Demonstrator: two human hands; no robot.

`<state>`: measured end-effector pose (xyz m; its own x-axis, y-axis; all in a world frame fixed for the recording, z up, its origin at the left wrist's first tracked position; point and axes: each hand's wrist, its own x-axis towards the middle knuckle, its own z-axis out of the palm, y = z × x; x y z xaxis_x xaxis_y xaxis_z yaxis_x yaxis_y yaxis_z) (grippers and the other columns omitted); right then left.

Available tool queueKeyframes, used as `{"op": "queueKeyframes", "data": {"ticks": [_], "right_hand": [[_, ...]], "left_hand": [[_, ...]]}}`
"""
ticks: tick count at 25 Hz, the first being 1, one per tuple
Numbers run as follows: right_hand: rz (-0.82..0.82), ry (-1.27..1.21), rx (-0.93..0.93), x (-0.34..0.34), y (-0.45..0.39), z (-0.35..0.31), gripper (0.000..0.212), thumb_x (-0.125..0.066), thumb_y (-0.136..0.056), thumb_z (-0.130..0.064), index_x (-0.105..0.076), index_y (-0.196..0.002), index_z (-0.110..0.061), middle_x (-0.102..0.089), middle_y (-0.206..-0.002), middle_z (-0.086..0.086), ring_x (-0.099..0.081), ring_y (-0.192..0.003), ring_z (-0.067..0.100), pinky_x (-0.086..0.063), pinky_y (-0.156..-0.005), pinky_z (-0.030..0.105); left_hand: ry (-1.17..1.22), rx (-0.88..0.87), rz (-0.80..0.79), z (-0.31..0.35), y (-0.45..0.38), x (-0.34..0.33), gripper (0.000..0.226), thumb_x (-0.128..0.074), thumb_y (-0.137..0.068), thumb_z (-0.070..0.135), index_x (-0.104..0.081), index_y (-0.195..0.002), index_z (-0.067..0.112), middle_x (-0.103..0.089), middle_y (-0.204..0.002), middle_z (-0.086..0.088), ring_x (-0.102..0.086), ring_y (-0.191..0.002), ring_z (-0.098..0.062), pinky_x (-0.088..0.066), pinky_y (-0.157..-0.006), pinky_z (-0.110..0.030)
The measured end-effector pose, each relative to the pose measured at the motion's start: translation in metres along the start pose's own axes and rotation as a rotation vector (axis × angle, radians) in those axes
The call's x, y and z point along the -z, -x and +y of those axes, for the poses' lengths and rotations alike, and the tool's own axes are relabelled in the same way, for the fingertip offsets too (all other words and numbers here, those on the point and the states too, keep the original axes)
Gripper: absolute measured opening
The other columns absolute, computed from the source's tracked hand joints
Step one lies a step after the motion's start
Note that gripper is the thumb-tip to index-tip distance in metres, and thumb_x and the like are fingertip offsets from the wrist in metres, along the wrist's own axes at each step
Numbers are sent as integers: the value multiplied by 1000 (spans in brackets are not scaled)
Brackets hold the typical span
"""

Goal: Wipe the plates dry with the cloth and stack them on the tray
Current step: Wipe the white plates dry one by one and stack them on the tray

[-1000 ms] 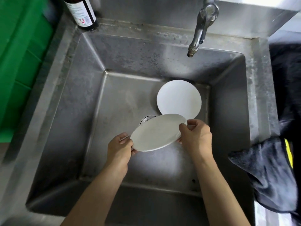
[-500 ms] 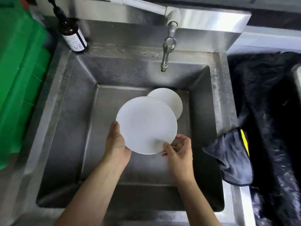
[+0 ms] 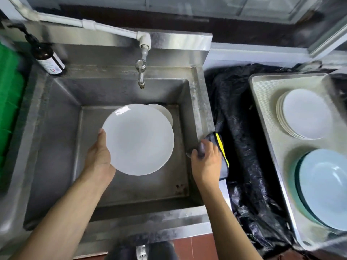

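Observation:
My left hand (image 3: 99, 156) holds a white plate (image 3: 139, 139) by its left edge, raised over the steel sink (image 3: 56, 128). Behind it a second white plate (image 3: 166, 113) lies on the sink floor, mostly hidden. My right hand (image 3: 206, 160) grips the dark grey cloth (image 3: 222, 147) with a yellow stripe, draped on the sink's right rim. At the right, a metal tray (image 3: 266, 113) carries a stack of white plates (image 3: 305, 114) and a stack of pale blue plates (image 3: 326, 188).
A tap (image 3: 141, 72) hangs over the sink's back wall. A brown soap bottle (image 3: 47, 60) stands at the back left corner. A green crate (image 3: 9, 102) sits to the left. Black plastic sheeting (image 3: 242, 147) fills the gap between sink and tray.
My right hand let go of the plate and moved right onto the cloth. My left hand now holds the plate alone, tilted up. The view pulled back and shows the tray.

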<state>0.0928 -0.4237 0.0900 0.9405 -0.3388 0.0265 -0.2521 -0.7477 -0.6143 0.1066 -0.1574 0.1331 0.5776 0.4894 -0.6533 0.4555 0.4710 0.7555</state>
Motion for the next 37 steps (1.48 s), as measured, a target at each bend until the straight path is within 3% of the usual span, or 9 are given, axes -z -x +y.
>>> {"op": "queueKeyframes", "data": {"ticks": [5,8,13,18,22,24,26,29,37], "right_hand": [[-199,253,-59,8,-18,43,78,-70,-91,-45,-39,-158,-20,-33,-166,11,-31,-152,33,-22,-124,47],[-343,356,-33,6,-14,67,95,-63,-91,-64,-15,-166,-29,-4,-174,8,-3,-160,29,0,-128,46],[-187,209,151,4,-7,80,49,-63,-101,-23,-54,-150,-16,-29,-166,22,-26,-152,46,-24,-123,54],[31,-301,-246,29,-17,43,30,-49,-108,-16,-55,-133,-1,-61,-130,26,-57,-120,44,-42,-98,42],[195,-540,-12,69,-8,-31,25,-45,-111,-26,-55,-128,-11,-64,-121,7,-61,-113,20,-47,-99,37],[198,-569,204,81,3,-79,33,-46,-109,-32,-54,-138,-17,-62,-133,-1,-59,-123,9,-45,-105,26],[153,-471,415,82,16,-119,40,-48,-108,-33,-50,-146,-19,-56,-146,-1,-52,-135,13,-37,-113,23],[137,-188,590,67,33,-158,46,-53,-107,-33,-50,-150,-18,-48,-156,6,-47,-141,21,-34,-117,31],[4,-267,710,36,56,-205,65,-53,-104,-50,-40,-158,-17,-31,-168,5,-22,-158,19,-22,-128,46]], "left_hand": [[-41,-26,-5,-1,32,0,30,-55,-95,59,-66,-96,31,-75,-77,21,-73,-73,-4,-56,-67,-27],[-65,-26,-19,3,48,4,33,-56,-93,63,-66,-106,35,-74,-76,24,-73,-75,-4,-57,-66,-26],[-41,-38,-5,26,65,5,34,-57,-93,61,-66,-113,34,-74,-75,22,-69,-78,-6,-54,-59,-24],[-54,-98,-29,51,71,17,43,-58,-93,58,-68,-116,23,-74,-78,18,-71,-69,-4,-51,-46,-17],[-138,-156,-124,65,75,24,25,-54,-97,56,-69,-87,38,-71,-67,26,-67,-58,7,-50,-45,-14],[-171,-196,-169,72,80,24,29,-52,-98,55,-70,-76,46,-72,-72,27,-69,-68,7,-54,-61,-21],[-194,-234,-196,77,84,23,30,-52,-98,55,-70,-75,51,-72,-77,28,-67,-77,8,-52,-75,-27],[-233,-339,-234,89,92,21,34,-50,-100,51,-71,-73,55,-69,-69,30,-59,-62,16,-48,-68,-20],[-246,-486,-303,117,103,23,34,-51,-102,43,-75,-87,25,-79,-96,4,-71,-101,-18,-53,-97,-42]]}}
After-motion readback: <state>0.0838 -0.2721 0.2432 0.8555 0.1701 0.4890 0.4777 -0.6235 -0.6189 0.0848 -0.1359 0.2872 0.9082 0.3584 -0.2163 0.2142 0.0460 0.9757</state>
